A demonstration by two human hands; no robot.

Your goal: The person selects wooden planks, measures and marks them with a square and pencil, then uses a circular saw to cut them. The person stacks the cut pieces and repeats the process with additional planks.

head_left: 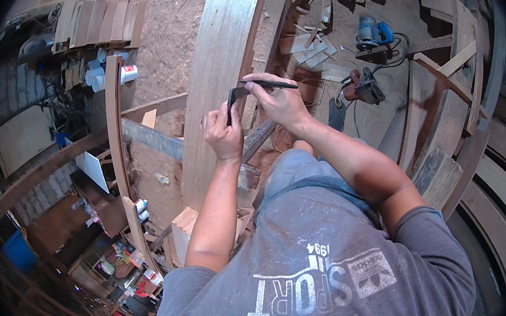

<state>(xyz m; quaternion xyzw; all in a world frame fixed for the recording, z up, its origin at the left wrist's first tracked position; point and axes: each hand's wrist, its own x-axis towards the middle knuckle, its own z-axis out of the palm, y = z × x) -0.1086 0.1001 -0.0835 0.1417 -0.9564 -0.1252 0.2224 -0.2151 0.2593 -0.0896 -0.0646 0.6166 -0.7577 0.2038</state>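
A long wide wooden plank [216,44] runs away from me, its near end beside my left forearm. At its right edge my left hand [224,135] is closed on a dark L-shaped square [231,106], with one leg along the plank and the other pointing right. My right hand [281,107] is closed round a slim dark marking pen [276,84], just beyond the square. The pen lies almost level, and its left end is close to the square's corner. My fingers hide part of both tools.
On the dusty floor at right lie a blue power tool [374,33] and a reddish circular saw [364,87] with cords. Timber boards [446,119] lean farther right. An upright post [115,117], white buckets [114,77] and stacked wood pieces [100,23] stand at left.
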